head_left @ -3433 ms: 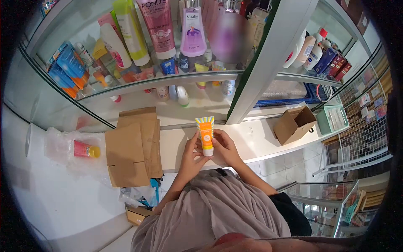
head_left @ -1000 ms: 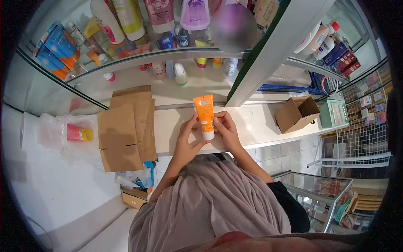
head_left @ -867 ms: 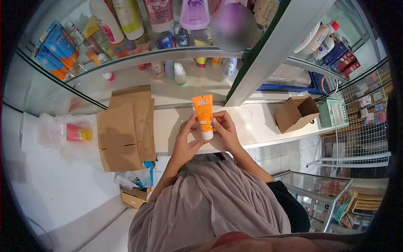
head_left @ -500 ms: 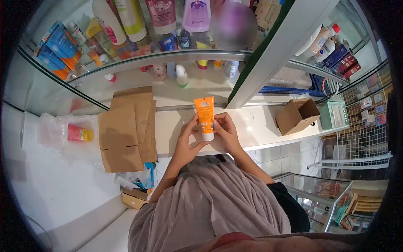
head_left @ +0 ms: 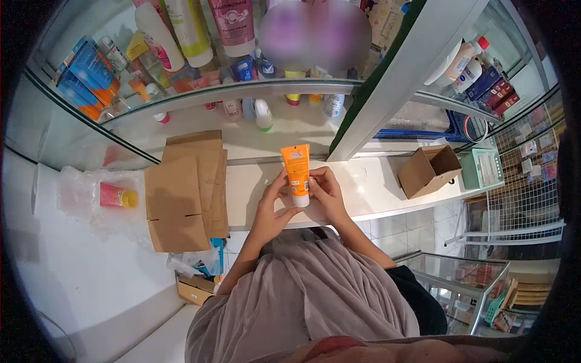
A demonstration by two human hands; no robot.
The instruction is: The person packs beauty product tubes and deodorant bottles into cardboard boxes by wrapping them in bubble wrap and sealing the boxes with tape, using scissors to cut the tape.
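An orange squeeze tube with a white cap is held upright in front of me, cap end down, its printed back towards me. My left hand grips its left side, thumb stretched below near the cap. On the other side, my right hand pinches the tube's lower right edge between thumb and fingers. Both hands are over the front of the white counter. Flattened cardboard lies to the left of my left hand.
Glass shelves ahead hold a facial foam tube and several bottles. A pink tube with a yellow cap rests on clear plastic wrap at left. Rightward stand an open cardboard box and a mint green basket. A metal post divides the shelving.
The view has shifted slightly, so the counter and shelf items sit a little lower in it. Both hands keep the same hold on the orange tube.
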